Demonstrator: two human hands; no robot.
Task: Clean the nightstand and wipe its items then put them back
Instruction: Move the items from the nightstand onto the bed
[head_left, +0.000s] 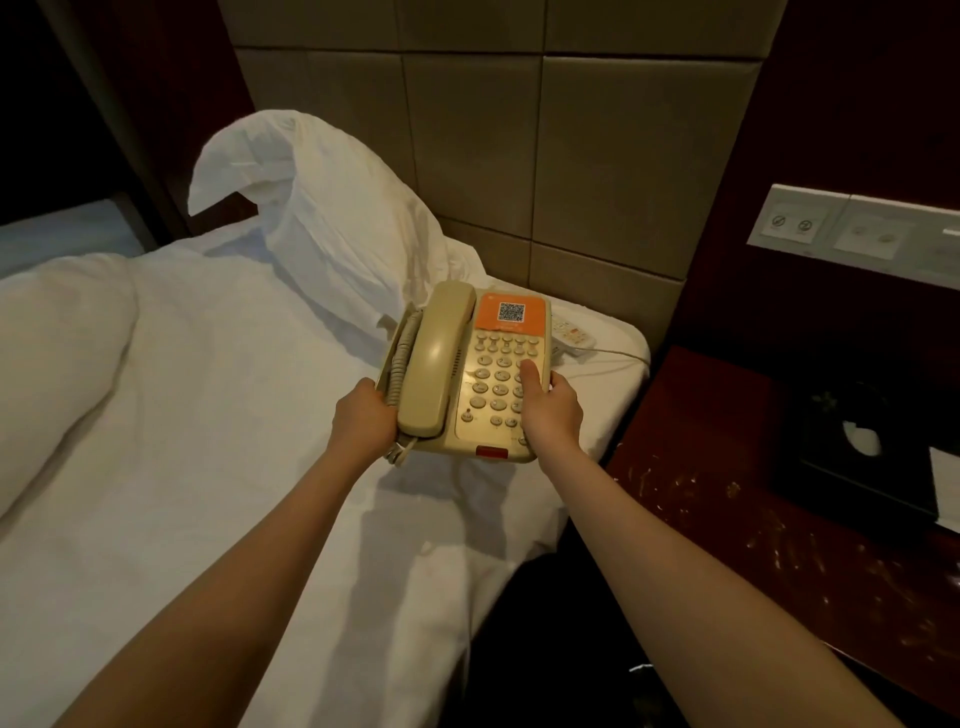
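Gripping phone (470, 374) from both sides over the bed (218, 415). Left hand (363, 421) clamping the phone's left edge beside the coiled cord (401, 358), fingers curling under and out of sight. Right hand (551, 410) clamping the right edge, thumb (530, 376) pressing on the keypad. Handset (439, 358) sitting in its cradle on the phone's left half. Orange sticker (511, 312) with QR code lying at the top of the phone face; red patch (491, 451) showing on the near edge. Cannot tell if the phone is touching the sheet or hovering just above it. Remote (571, 332) lying on the bed just behind the phone. Pillow (322, 218) leaning against the headboard (519, 156). Nightstand (753, 509) standing to the right of the bed, top speckled with pale marks. Dark tissue box (857, 447) sitting on nightstand.
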